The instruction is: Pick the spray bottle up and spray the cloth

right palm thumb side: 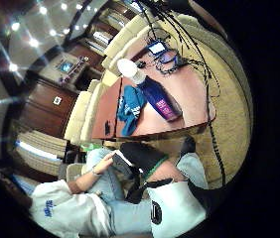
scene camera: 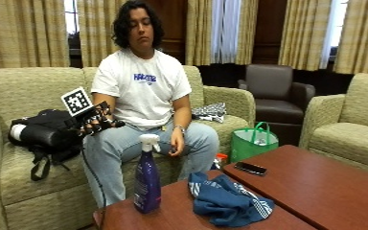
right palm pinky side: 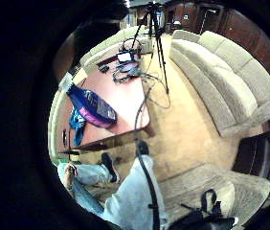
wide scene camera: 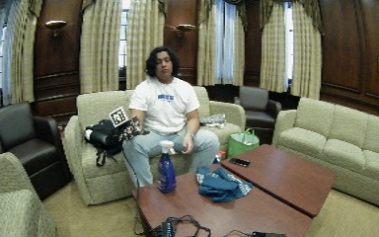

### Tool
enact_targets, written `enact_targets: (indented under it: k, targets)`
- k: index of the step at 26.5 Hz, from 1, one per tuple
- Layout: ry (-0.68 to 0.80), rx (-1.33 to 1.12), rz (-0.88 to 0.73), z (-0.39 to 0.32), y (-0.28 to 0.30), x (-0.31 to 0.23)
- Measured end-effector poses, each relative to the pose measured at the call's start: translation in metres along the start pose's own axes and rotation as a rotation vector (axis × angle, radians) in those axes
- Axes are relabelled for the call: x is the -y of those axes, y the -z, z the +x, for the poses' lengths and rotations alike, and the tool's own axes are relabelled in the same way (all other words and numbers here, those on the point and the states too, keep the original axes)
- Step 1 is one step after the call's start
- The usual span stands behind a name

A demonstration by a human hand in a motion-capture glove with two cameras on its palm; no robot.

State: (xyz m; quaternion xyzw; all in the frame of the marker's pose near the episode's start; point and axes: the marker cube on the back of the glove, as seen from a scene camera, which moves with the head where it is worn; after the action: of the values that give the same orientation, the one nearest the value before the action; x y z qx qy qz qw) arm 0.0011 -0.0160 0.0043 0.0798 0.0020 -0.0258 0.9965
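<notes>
The wooden table (scene camera: 337, 187) stood among beige sofas. The spray bottle (scene camera: 147, 175) stood upright near its edge, the blue cloth (scene camera: 227, 201) crumpled beside it. The gloved right hand (scene camera: 97, 122) hovered, fingers relaxed, empty. Only the wide outside view showed cables (wide scene camera: 176, 226).

outside views face the sofa; palm views overlook the table (scene camera: 337, 191).
</notes>
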Motion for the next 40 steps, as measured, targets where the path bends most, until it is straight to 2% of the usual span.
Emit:
enact_targets:
  k: [4,8,14,20,24,30,36,40]
  targets:
    - [-0.030,0.008,0.124,-0.003,-0.009,0.013]
    - [-0.094,0.041,0.153,-0.007,-0.020,0.025]
    - [-0.013,0.082,0.123,-0.004,-0.034,0.034]
    - [-0.087,0.147,0.142,-0.009,-0.049,0.042]
    - [-0.040,0.332,0.154,-0.008,-0.065,0.046]
    - [-0.163,0.655,0.177,-0.002,-0.090,0.056]
    - [-0.220,0.706,0.138,0.004,-0.101,0.074]
    - [-0.205,0.689,0.085,-0.004,-0.109,0.085]
